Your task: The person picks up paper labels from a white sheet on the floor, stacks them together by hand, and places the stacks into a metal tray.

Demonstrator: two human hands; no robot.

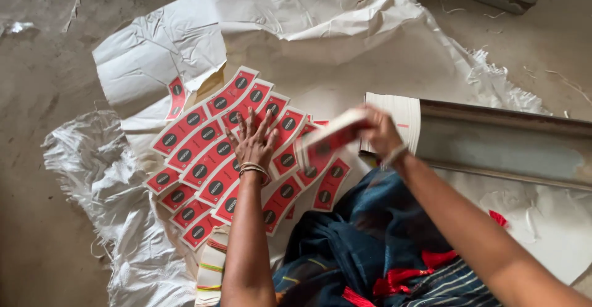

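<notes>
Several curved red paper labels with black round marks (pixel 203 153) lie fanned out in overlapping rows on white paper. My left hand (pixel 254 142) rests flat on them, fingers spread, bangles at the wrist. My right hand (pixel 377 133) holds a small bunch of the same red labels (pixel 330 135), blurred by motion, just above the right end of the spread. A white stack of label blanks (pixel 398 117) stands on edge right behind my right hand.
Crumpled white paper sheets (pixel 296 17) and a woven plastic sack (pixel 105 177) cover the concrete floor. A long metal plate (pixel 505 143) lies to the right. Banded label bundles (pixel 209 270) sit by my knee. Dark blue cloth with red trim (pixel 364 245) covers my lap.
</notes>
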